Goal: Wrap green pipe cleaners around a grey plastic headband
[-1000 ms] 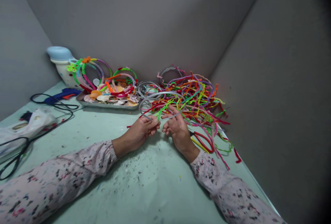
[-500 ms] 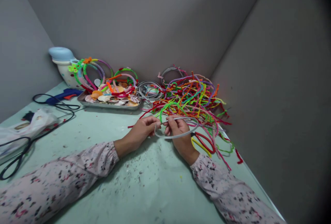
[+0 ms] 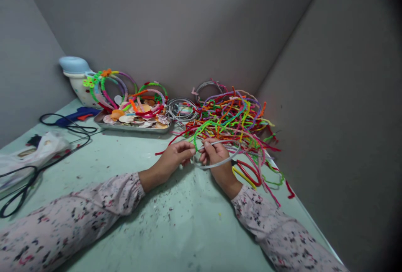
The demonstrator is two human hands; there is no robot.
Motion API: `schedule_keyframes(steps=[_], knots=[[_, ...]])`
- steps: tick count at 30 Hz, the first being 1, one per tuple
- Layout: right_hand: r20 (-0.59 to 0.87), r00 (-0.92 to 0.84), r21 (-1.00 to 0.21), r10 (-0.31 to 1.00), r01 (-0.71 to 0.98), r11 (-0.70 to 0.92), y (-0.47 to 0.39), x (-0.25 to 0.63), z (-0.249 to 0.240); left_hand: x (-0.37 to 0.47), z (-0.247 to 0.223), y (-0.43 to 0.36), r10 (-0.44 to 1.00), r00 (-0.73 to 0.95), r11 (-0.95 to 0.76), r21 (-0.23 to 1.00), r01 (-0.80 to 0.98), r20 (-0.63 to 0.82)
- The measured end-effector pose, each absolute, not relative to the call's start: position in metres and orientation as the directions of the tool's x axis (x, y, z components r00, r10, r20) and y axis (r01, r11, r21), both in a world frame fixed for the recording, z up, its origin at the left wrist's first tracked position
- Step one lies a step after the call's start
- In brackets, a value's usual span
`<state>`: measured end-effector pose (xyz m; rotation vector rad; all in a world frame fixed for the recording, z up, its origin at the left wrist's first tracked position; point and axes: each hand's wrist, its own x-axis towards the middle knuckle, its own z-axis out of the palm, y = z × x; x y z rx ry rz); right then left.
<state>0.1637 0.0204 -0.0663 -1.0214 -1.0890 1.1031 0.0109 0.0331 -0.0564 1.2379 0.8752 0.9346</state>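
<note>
In the middle of the table, my right hand (image 3: 217, 158) is closed with thumb and fingers on a thin pale grey hoop (image 3: 216, 165). The hoop lies across the hand, its left end near my left fingertips. My left hand (image 3: 176, 157) pinches at the lower end of a bright green pipe cleaner (image 3: 195, 136), right against the hoop. This pipe cleaner arches up and away toward the pile. Fingertips cover the exact spot where it meets the hoop.
Behind my hands lies a tangled pile of coloured pipe cleaners (image 3: 232, 115). Red-handled scissors (image 3: 251, 173) sit beside my right wrist. Left of the pile are wire coils (image 3: 182, 111) and a metal tray (image 3: 132, 129) of shells with fuzzy hoops. A black cable (image 3: 39, 171) loops at the left.
The left end of the hoop has shifted slightly to the right, away from my left fingertips. Both hands have stayed nearly in place.
</note>
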Motion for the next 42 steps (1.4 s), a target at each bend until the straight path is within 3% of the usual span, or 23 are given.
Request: schedule_keyframes(steps=[8, 23, 42], knots=[[0.189, 0.059, -0.979, 0.98, -0.066, 0.193, 0.021, 0.162, -0.073, 0.012, -0.054, 0.031, 0.945, 0.327, -0.011, 0.999, 0.036, -0.002], [0.267, 0.015, -0.96, 0.964, 0.093, 0.265, 0.018, 0.166, -0.077, 0.01, -0.06, 0.032, 0.955, 0.295, 0.035, 0.999, 0.037, -0.044], [0.313, -0.02, -0.945, 0.949, 0.098, 0.314, 0.016, 0.167, -0.074, 0.012, -0.059, 0.032, 0.948, 0.29, 0.143, 0.989, -0.034, -0.128]])
